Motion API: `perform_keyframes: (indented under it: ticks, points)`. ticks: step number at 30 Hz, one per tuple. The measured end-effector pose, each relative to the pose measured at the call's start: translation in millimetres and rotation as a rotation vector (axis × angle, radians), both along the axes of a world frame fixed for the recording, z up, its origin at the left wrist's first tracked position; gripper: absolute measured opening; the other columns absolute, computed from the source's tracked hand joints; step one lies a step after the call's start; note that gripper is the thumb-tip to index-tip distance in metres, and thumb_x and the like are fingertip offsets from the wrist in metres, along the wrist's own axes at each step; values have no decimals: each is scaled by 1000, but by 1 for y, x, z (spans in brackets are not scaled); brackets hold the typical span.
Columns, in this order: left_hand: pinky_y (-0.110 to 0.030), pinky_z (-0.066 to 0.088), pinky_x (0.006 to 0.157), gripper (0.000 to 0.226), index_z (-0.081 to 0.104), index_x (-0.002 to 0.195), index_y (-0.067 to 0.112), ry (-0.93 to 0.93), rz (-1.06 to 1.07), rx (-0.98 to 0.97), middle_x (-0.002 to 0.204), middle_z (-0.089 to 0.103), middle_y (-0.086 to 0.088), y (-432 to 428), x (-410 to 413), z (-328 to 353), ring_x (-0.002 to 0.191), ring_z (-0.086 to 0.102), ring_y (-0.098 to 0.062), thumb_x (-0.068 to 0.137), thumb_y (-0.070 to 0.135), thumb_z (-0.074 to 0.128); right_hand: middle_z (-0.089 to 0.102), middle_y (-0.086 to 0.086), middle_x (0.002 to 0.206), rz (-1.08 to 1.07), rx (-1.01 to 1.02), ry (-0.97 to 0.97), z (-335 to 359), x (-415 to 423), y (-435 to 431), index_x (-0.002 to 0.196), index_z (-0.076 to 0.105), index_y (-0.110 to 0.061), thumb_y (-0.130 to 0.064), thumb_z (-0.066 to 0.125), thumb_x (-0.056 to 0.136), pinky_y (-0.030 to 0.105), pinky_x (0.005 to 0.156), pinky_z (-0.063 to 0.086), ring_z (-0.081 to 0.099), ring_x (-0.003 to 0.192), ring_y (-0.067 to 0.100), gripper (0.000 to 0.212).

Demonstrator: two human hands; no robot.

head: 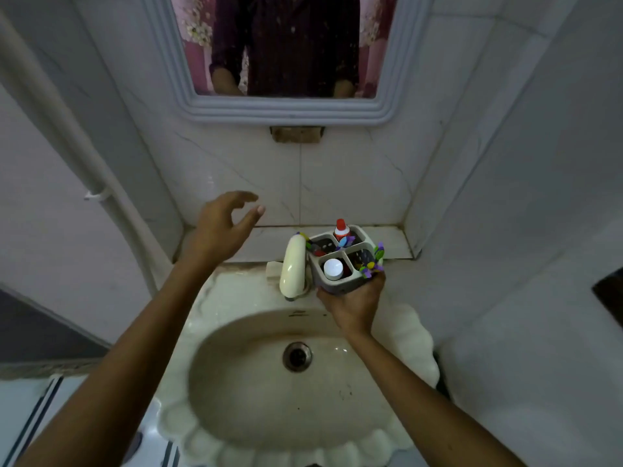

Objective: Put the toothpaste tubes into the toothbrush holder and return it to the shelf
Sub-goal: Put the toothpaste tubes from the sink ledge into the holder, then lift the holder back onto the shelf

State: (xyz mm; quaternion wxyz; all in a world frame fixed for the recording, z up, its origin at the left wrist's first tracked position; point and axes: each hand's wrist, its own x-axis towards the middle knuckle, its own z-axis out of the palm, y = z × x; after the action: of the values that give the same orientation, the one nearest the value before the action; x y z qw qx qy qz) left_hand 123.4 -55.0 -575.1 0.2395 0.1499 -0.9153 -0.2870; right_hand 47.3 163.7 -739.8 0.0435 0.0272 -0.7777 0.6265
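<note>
At frame centre, our right hand [354,303] grips the grey toothbrush holder [344,261] from below, above the sink [418,335]; two tubes, probably toothpaste, stand inside. Our left hand [224,227] hovers open, empty.

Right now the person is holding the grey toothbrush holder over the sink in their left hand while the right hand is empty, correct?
Not quite: the head view shows the right hand gripping the toothbrush holder near the sink, while the left hand is the empty one, open above the shelf.
</note>
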Motion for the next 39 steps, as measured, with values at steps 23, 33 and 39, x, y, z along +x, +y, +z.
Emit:
perform_keyframes:
  ticks: [23,33,39]
  points:
    - [-35,42,91,45,56,123,9,196,76,-194,126,61,-14,-18,8,143,114,57,-29,92,40,48,58,-7,125,-2,-178,485,283,-45,-4,140,50,-14,-18,104,47,-1,77,40,57,110,9,107]
    - [-34,46,85,55,58,118,10,544,36,-503,118,65,-13,-2,15,355,106,61,-28,88,53,42,62,-6,118,3,-297,743,492,-37,5,136,51,-18,-46,97,41,12,68,47,64,101,12,109]
    - [-45,48,93,52,54,123,7,743,71,-690,126,59,-15,16,17,475,114,57,-29,90,46,46,66,-3,121,18,-346,871,625,-21,20,131,53,-21,-53,91,42,33,85,61,67,106,16,102]
